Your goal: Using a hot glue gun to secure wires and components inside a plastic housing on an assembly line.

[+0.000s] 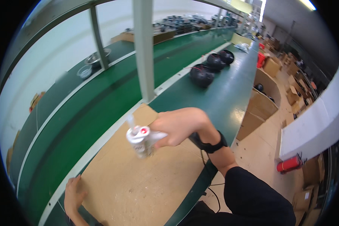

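My right hand (pixel 182 126) is closed around a white hot glue gun (pixel 138 141), raised over the cardboard sheet (pixel 150 188). A red light or switch glows on the gun's end, and a translucent stick juts out beside it. Motion blurs the gun slightly. At the left edge of the sheet my left hand (pixel 74 194) rests with its fingers apart and holds nothing. The sheet lies on the green bench.
Several black round housings (pixel 202 76) with red wires stand farther along the bench. A green conveyor belt (pixel 113 94) runs alongside, behind a pale upright post (pixel 143 56). Right of the bench are a large cardboard box (pixel 256 113) and a red fire extinguisher (pixel 289 164). A black cable hangs by the bench edge.
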